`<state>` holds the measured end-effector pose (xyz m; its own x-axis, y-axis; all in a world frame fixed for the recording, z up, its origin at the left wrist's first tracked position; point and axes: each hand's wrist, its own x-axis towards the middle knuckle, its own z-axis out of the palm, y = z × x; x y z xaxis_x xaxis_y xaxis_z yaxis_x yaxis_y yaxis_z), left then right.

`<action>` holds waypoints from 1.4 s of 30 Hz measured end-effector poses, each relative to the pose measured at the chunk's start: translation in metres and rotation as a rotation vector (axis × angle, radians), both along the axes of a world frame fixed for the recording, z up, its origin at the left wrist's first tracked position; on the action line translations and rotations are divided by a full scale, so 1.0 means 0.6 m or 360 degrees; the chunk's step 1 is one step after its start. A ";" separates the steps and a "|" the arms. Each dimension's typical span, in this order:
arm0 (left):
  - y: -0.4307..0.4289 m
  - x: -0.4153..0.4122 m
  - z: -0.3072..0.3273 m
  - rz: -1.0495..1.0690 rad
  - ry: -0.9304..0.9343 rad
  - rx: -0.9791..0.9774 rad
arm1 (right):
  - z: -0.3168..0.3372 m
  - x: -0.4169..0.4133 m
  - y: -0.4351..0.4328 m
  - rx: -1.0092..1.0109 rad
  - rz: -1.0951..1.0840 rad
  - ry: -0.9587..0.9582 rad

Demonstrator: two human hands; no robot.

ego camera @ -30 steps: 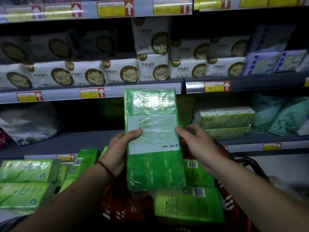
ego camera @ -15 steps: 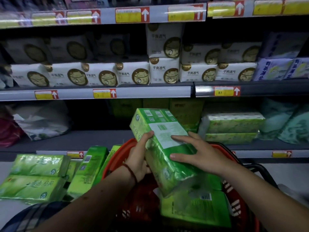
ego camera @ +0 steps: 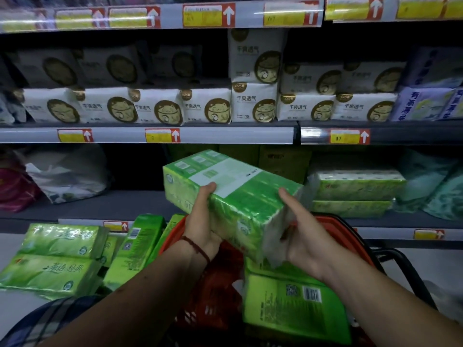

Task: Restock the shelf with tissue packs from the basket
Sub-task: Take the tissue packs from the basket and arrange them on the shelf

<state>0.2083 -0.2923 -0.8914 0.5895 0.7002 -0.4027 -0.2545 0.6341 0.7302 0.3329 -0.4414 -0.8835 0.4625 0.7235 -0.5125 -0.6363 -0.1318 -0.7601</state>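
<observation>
A large green tissue pack [ego camera: 240, 194] hangs tilted above the red basket [ego camera: 333, 221], its far end pointing toward the lower shelf [ego camera: 100, 204]. My left hand [ego camera: 203, 221] grips its left side with the thumb on the white label. My right hand [ego camera: 305, 234] holds the near right end, fingers curled round it. Another green tissue pack [ego camera: 293, 304] lies in the basket below. Two green packs [ego camera: 355, 191] are stacked on the lower shelf at the right.
Several green packs [ego camera: 57, 256] lie piled at the lower left beside the basket. White packs with a cat logo [ego camera: 208, 106] fill the upper shelf. A crumpled white bag [ego camera: 67, 174] sits on the lower shelf's left. The basket's black handle [ego camera: 406, 271] sticks out right.
The pack went from upright to lying flat and tilted, and it has moved forward toward the lower shelf. My right hand slid from the pack's top to its near end.
</observation>
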 end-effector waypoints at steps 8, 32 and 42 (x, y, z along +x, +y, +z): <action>0.006 -0.015 0.003 -0.0275 0.0141 -0.0221 | 0.023 0.047 -0.005 -0.0108 -0.0134 -0.0289; -0.012 -0.011 0.013 -0.0593 0.1007 0.3186 | 0.065 0.101 0.000 -0.0433 -0.0142 -0.0739; -0.008 0.042 0.015 -0.0045 0.1071 0.2817 | 0.060 0.082 0.031 -0.0057 -0.0502 -0.0599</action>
